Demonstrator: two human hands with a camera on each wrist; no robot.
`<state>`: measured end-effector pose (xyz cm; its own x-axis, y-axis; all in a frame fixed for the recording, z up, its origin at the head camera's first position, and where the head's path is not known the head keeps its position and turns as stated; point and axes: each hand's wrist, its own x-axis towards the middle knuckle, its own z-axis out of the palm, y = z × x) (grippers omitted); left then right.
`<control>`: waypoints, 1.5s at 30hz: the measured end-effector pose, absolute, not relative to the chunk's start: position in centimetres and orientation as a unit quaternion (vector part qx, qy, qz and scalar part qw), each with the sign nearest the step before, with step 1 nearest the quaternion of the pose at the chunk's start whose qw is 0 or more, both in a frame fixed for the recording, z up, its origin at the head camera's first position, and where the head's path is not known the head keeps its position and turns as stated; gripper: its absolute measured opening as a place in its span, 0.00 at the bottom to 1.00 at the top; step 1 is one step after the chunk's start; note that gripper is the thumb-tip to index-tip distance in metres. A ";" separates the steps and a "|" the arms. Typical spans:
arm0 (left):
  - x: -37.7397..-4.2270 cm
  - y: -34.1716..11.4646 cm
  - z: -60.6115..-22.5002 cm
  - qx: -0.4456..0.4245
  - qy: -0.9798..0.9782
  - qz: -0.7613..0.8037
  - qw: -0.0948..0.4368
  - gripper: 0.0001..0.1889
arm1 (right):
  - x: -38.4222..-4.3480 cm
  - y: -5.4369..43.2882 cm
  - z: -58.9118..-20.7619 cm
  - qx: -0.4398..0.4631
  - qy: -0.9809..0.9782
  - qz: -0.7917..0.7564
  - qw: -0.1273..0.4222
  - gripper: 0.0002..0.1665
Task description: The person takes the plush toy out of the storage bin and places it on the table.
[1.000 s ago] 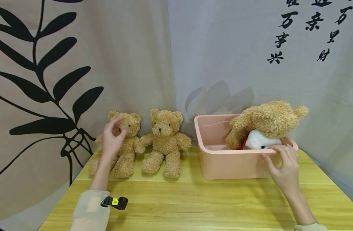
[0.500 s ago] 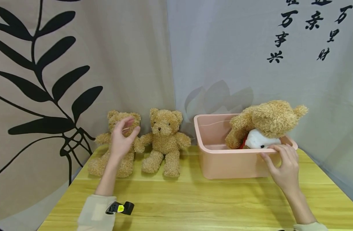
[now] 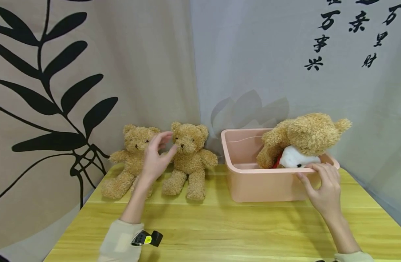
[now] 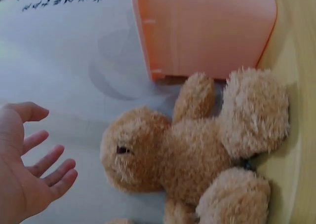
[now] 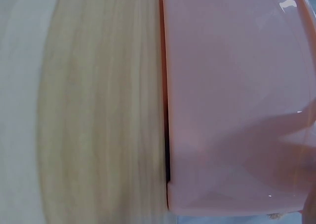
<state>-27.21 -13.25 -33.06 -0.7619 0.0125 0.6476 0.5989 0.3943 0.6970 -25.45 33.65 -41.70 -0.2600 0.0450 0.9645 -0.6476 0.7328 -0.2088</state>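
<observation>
My left hand [image 3: 157, 156] is raised with nothing in it, its fingers loosely spread. It hovers in front of two brown teddy bears sitting side by side, the left teddy bear [image 3: 123, 165] and the right teddy bear [image 3: 190, 163]. In the left wrist view, a gap separates my left hand [image 4: 29, 169] from the head of a teddy bear [image 4: 192, 150]. My right hand [image 3: 326, 193] grips the front rim of a pink bin [image 3: 266, 187], fingers over the edge and thumb outside. A third teddy bear [image 3: 308, 133] slumps inside over a white plush toy [image 3: 295, 158], partly hidden.
All of this stands on a yellow wooden table [image 3: 226, 233]. Behind it hangs a cloth backdrop [image 3: 154, 65] with leaf prints and black characters. The bin's side wall [image 5: 237, 86] fills much of the right wrist view.
My left hand has moved rightward, from in front of the left teddy bear to between the two bears. My right hand and the bin have stayed in place.
</observation>
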 end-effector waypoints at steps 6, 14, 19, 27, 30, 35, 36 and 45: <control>-27.3 -11.5 -33.2 -0.214 -0.775 -0.525 0.280 0.23 | -25.3 33.5 -41.4 0.208 -0.730 0.303 0.577 0.44; -27.3 -8.6 -34.0 -0.249 -0.770 -0.524 0.268 0.21 | -25.4 33.7 -41.6 0.207 -0.729 0.301 0.579 0.44; -27.1 -6.8 -34.4 -0.263 -0.769 -0.516 0.270 0.20 | -25.5 33.9 -41.8 0.205 -0.736 0.301 0.571 0.44; -26.9 -3.3 -34.7 -0.280 -0.778 -0.503 0.252 0.21 | -25.4 33.9 -41.7 0.206 -0.737 0.303 0.568 0.44; -26.8 -2.2 -34.5 -0.292 -0.774 -0.503 0.249 0.22 | -25.4 33.8 -41.7 0.207 -0.737 0.303 0.568 0.44; -26.9 -0.5 -34.3 -0.314 -0.767 -0.502 0.247 0.22 | -25.3 33.7 -41.6 0.207 -0.735 0.303 0.571 0.45; -27.0 -0.2 -34.2 -0.318 -0.765 -0.502 0.247 0.22 | -25.3 33.7 -41.5 0.207 -0.734 0.303 0.571 0.45; -27.3 2.5 -33.7 -0.329 -0.763 -0.506 0.233 0.23 | -25.1 33.4 -41.3 0.208 -0.734 0.305 0.571 0.44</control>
<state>-27.29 2.55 -33.67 -0.6752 0.2667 0.6878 0.7373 0.2722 0.6183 -25.14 33.39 -41.30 -0.2624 0.0432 0.9640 -0.6532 0.7274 -0.2104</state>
